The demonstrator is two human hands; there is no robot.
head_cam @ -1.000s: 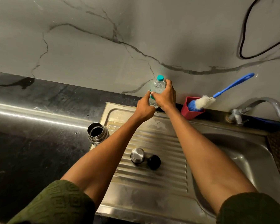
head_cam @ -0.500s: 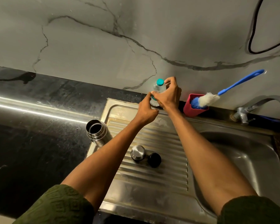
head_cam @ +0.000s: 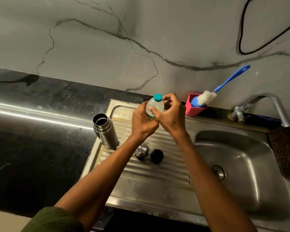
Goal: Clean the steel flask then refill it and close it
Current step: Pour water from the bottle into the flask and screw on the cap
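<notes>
The steel flask [head_cam: 105, 132] stands upright and uncapped at the left edge of the steel draining board [head_cam: 149, 178]. Its steel cup lid [head_cam: 141, 151] and black stopper [head_cam: 157, 156] lie side by side on the board, partly behind my left forearm. Above the board's back part both hands hold a clear plastic water bottle [head_cam: 155, 105] with a teal cap [head_cam: 158, 97]. My left hand [head_cam: 143, 120] grips the bottle's lower body. My right hand [head_cam: 170, 113] wraps its upper part, thumb across the front and fingers curled near the cap. The cap is on.
A red holder [head_cam: 194, 110] with a blue-handled bottle brush [head_cam: 208, 97] stands against the marble wall. The tap [head_cam: 264, 104] reaches over the sink basin [head_cam: 238, 168] at right. Dark counter [head_cam: 32, 148] lies left of the flask. A black cable [head_cam: 244, 39] hangs on the wall.
Both hands brought the water bottle toward me and slightly lower, away from the wall. The flask, lid and stopper stayed in place; the view shifted.
</notes>
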